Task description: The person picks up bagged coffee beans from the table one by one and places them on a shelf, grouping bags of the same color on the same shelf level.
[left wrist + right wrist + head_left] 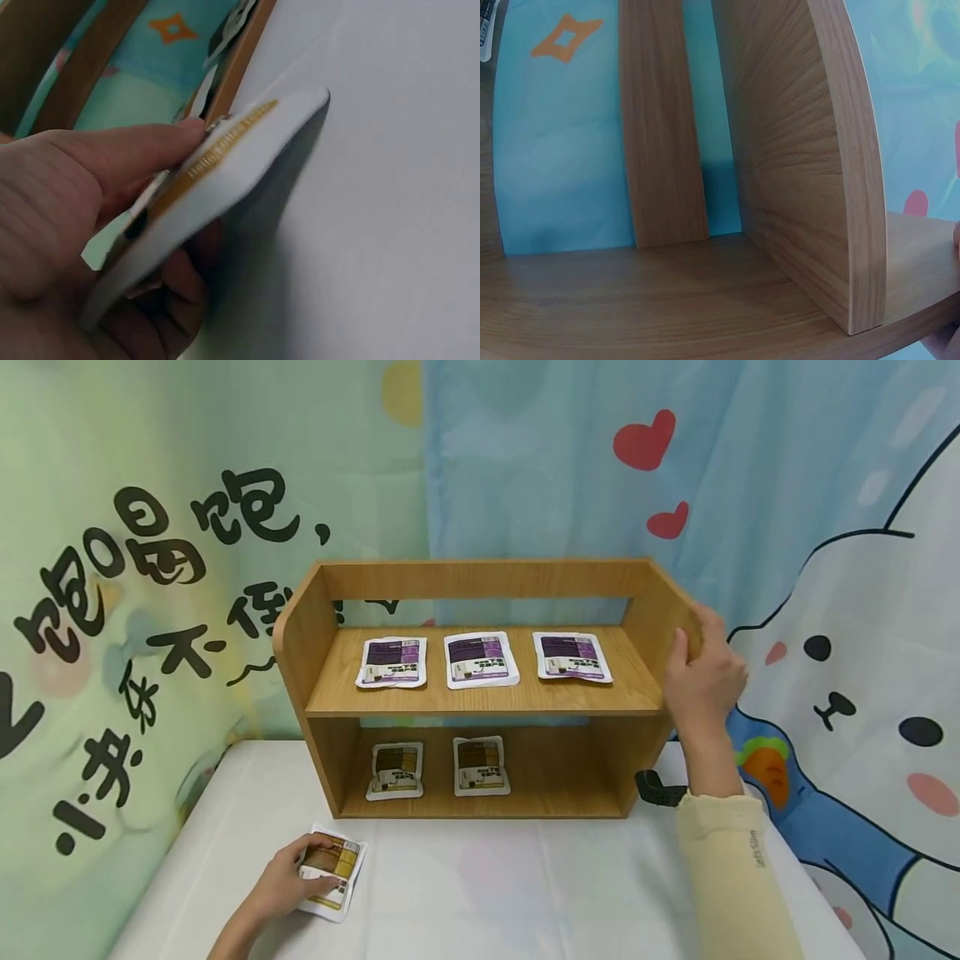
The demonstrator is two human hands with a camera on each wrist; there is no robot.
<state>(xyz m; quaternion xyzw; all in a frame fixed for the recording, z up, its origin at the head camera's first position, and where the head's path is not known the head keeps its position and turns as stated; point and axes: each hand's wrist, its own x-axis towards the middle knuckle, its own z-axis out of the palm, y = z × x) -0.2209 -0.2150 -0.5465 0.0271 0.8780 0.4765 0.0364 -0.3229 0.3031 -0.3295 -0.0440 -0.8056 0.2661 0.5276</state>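
Observation:
My left hand [279,883] pinches a white-edged pouch with a brown and gold label [335,864], low over the table in front of the shelf's left end. In the left wrist view, the thumb lies on the pouch's label side [247,142] and curled fingers sit beneath it. With its thumb and fingers, my right hand [705,681] grips the right side panel of a two-tier wooden shelf [487,578]. That panel and the shelf board [630,300] fill much of the right wrist view, where only a bit of the hand shows at the right edge.
Three purple-labelled pouches [480,660] lie in a row on the upper tier. On the lower tier, two dark brown and gold pouches [397,771] lean back, left of the middle. A white-covered table [525,893] carries the shelf, with printed curtains [525,460] behind.

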